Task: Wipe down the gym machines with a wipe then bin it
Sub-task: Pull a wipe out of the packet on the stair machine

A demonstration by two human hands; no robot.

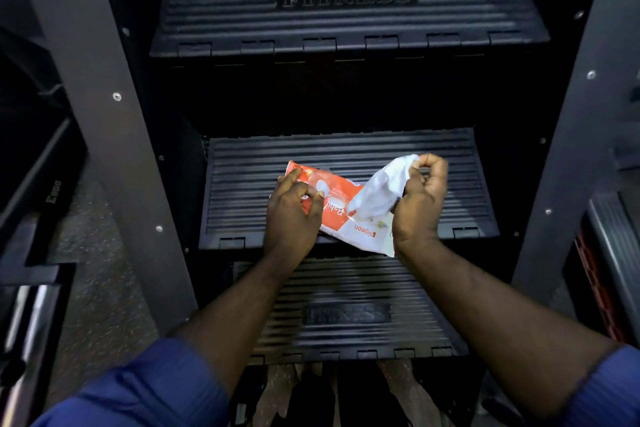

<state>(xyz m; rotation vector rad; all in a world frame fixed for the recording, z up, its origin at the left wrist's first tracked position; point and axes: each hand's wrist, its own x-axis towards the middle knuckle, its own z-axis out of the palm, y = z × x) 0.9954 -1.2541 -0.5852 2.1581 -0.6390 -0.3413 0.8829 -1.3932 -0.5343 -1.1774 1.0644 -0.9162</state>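
A black stair-climbing gym machine (346,21) fills the view, seen from above. It has three ribbed plastic steps, the top and bottom ones embossed with the word FITNESS. Two grey metal uprights (104,114) with small bolts frame it on either side. Two bare forearms reach in from the bottom edge, out of rolled blue sleeves (149,388).

On the middle step (433,211) lies a flat red and white wipe packet (337,191). Its near corner hangs out past the step's front lip. The left hand (292,215) holds the packet's left end, fingers and thumb curled onto it. The right hand (420,198) is raised just above the packet's right end, fingertips and thumb pinched tight on the top of a crumpled white wipe (384,191). The wipe's lower end meets the packet near its opening; whether it is fully free cannot be told.

The person appears to be drawing out a wipe, with no wiping begun. No bin is in view.

Risks from here: a sharp pull could drag a second wipe out behind the first. If the left hand loosens, the light packet could lift with the pull or slip off the lip where it overhangs. A thin damp wipe could also tear if it snags at the opening.
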